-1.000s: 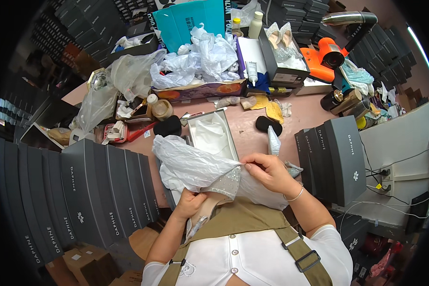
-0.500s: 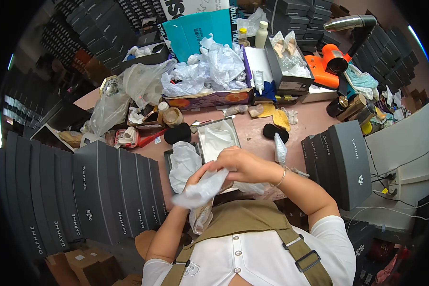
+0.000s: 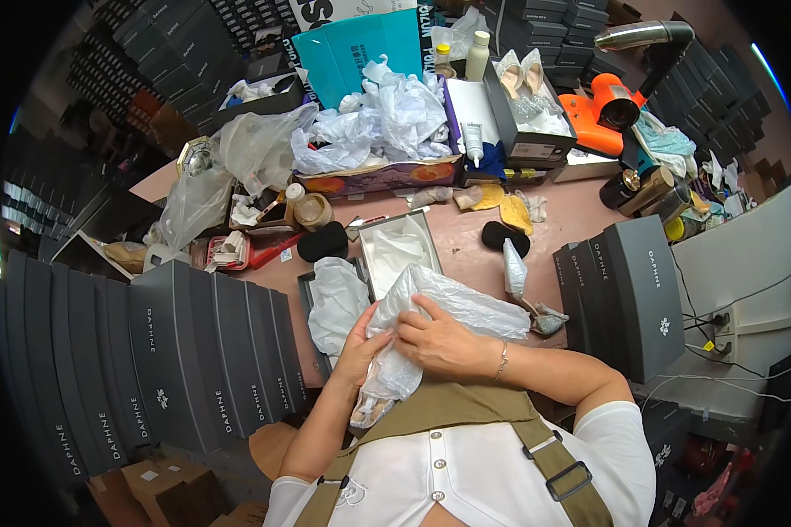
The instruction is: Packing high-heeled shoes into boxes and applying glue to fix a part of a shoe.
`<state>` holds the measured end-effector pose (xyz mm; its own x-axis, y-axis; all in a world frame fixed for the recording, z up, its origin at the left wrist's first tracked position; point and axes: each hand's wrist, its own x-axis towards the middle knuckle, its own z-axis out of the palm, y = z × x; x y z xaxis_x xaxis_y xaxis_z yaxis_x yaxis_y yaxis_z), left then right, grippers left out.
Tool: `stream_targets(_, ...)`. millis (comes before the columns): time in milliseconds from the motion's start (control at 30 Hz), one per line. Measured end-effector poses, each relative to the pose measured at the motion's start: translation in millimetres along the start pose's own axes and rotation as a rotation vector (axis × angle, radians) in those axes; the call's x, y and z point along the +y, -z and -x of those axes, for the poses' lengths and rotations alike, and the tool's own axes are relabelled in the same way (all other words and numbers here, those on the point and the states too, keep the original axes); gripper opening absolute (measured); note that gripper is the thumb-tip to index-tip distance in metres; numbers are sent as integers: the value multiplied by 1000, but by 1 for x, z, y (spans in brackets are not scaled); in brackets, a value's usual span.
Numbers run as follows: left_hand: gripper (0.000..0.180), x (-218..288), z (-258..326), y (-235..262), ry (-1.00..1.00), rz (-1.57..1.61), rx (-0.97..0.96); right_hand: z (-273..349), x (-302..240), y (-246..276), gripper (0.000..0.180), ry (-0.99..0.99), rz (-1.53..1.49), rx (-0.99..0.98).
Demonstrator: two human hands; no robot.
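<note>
A sheet of white tissue paper (image 3: 461,303) is spread between my hands at the table's near edge. My left hand (image 3: 358,351) is closed on its left side, thumb over the paper. My right hand (image 3: 448,341) has its curled fingers pressed on the middle of the sheet. Below my left hand, a partly covered shoe (image 3: 376,409) shows under the paper, close to my apron. Just beyond stands an open shoe box (image 3: 433,246) with white paper inside. Crumpled tissue paper (image 3: 337,303) lies in a grey tray-like box part beside it. A high-heeled shoe (image 3: 516,270) rests right of the sheet.
Stacked grey shoe boxes (image 3: 185,351) rise on the left, and more boxes (image 3: 637,299) stand on the right. At the back are a carton (image 3: 378,178) heaped with tissue paper, a box of shoes (image 3: 536,140) and an orange heat tool (image 3: 602,114). Black pads (image 3: 323,242) lie on the table.
The tissue paper, earlier bunched and blurred by motion, is now spread out to the right. My right hand has moved lower and turned its fingers onto the sheet.
</note>
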<state>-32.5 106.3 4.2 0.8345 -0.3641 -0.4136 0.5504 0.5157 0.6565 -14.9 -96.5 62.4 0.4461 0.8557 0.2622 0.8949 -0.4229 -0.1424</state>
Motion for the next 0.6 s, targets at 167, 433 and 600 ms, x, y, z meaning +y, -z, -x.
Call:
stream_targets(167, 57, 0, -1, 8, -29, -161, 70, 12, 39, 34, 31, -382, -322, 302)
stream_targets(433, 58, 1, -15, 17, -152, -121, 164, 21, 98, -9, 29, -810, -970, -39)
stream_targets(600, 60, -30, -50, 33, -198, -85, 348, -17, 111, -53, 27, -835, -834, 60)
